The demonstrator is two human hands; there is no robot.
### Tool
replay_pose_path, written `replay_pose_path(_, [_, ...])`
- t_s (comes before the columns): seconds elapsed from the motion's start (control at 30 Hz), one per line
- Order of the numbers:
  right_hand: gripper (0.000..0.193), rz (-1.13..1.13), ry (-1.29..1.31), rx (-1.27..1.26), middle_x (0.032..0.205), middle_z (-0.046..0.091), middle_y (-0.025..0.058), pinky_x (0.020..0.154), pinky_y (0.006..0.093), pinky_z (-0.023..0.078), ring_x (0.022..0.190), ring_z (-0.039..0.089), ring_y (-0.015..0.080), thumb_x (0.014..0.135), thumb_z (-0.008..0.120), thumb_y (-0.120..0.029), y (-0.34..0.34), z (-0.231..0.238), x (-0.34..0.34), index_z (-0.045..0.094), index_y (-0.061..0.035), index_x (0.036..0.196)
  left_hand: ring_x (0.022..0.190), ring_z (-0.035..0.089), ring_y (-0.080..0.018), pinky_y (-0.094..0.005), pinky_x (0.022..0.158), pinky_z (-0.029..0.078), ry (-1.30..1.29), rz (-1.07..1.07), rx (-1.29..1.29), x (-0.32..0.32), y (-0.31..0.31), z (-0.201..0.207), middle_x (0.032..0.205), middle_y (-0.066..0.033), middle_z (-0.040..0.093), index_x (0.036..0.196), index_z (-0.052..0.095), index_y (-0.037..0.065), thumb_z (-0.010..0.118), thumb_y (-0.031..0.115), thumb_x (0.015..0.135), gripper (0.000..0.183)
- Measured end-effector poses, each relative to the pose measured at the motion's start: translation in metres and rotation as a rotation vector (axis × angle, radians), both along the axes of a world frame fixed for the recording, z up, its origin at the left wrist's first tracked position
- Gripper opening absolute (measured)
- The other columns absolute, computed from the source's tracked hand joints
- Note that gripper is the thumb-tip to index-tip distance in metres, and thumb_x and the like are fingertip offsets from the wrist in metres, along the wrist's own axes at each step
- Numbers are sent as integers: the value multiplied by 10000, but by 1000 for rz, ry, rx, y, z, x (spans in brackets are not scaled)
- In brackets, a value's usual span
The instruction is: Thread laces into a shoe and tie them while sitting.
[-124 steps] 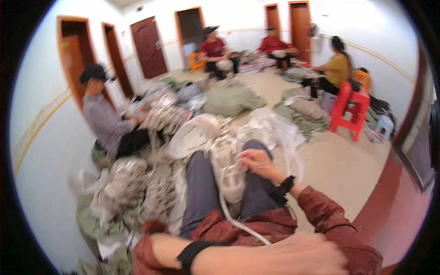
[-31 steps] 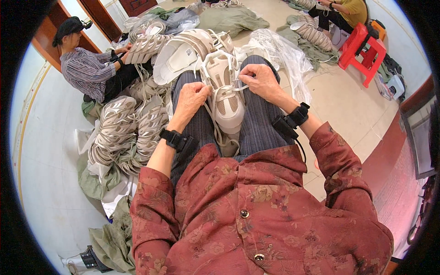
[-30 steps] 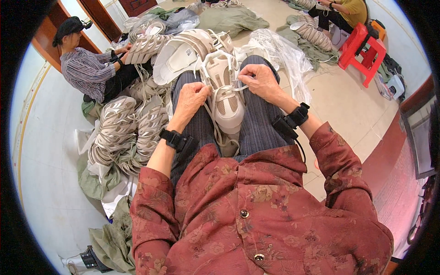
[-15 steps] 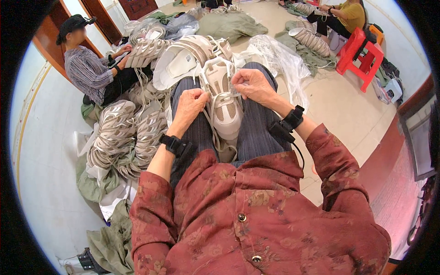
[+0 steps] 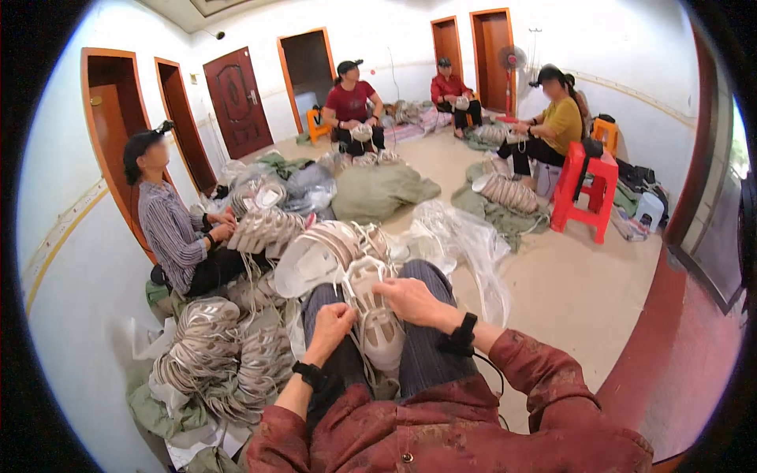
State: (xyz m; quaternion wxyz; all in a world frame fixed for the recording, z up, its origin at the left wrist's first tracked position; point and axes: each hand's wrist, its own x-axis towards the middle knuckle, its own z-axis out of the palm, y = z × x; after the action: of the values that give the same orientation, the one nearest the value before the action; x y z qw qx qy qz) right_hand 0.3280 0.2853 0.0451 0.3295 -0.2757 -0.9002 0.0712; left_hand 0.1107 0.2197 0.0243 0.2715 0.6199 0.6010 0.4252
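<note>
A beige and white shoe upper (image 5: 382, 335) rests between my thighs, toe toward me, with pale laces across its front. My left hand (image 5: 331, 325) is closed in a pinch at the upper's left edge, on a thin shoelace that is mostly hidden by the fingers. On the opposite side my right hand (image 5: 414, 301) pinches at the eyelet row; its fingertips cover most of the lace there. Just beyond the upper, a nested stack of similar uppers (image 5: 319, 256) lies against my knees, a pale sole-like face turned to the left.
Piled shoe uppers (image 5: 201, 343) lie at my left near a seated person in stripes (image 5: 177, 236). Ahead are a green sack (image 5: 382, 191) and clear plastic sheeting (image 5: 465, 244). A red stool (image 5: 585, 189) stands at right. Several other people sit farther off with uppers.
The view has tilted up, bringing more of the room and people into sight. My right hand has moved in over the upper's eyelets; my left hand remains beside its left edge.
</note>
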Motion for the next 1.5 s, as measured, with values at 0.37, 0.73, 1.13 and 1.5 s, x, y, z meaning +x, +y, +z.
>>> replay_pose_path(0.37, [152, -19, -206, 146, 832, 605, 134, 651, 473, 468, 816, 632, 365, 784, 572, -34, 1, 10, -7, 544, -53, 932, 541, 543, -87, -249, 519, 432, 26, 4, -13, 3, 5, 4, 596, -18, 589, 739, 670, -20, 597, 227, 868, 288])
replay_pose_path(0.73, [117, -112, -244, -48, 857, 642, 196, 692, 487, 498, 856, 634, 407, 758, 591, -20, 4, 17, -15, 603, -53, 870, 555, 621, -173, -317, 549, 471, 20, -2, 49, -3, 10, -10, 574, -100, 616, 741, 691, -20, 592, 291, 820, 335])
replay_pose_path(1.13, [104, -41, -258, 120, 852, 631, 161, 686, 473, 506, 834, 640, 393, 768, 591, -25, -2, 19, -14, 606, -62, 864, 559, 548, -111, -270, 531, 425, 21, -28, 34, 4, 2, 6, 585, -40, 584, 735, 655, -38, 591, 242, 859, 313])
replay_pose_path(1.5, [119, -83, -295, -36, 800, 627, 239, 676, 513, 504, 824, 632, 443, 761, 595, -21, -6, 24, -19, 571, -23, 877, 556, 572, -113, -276, 537, 465, 19, -19, 29, -1, 4, -1, 601, -50, 607, 740, 659, -43, 583, 224, 858, 302])
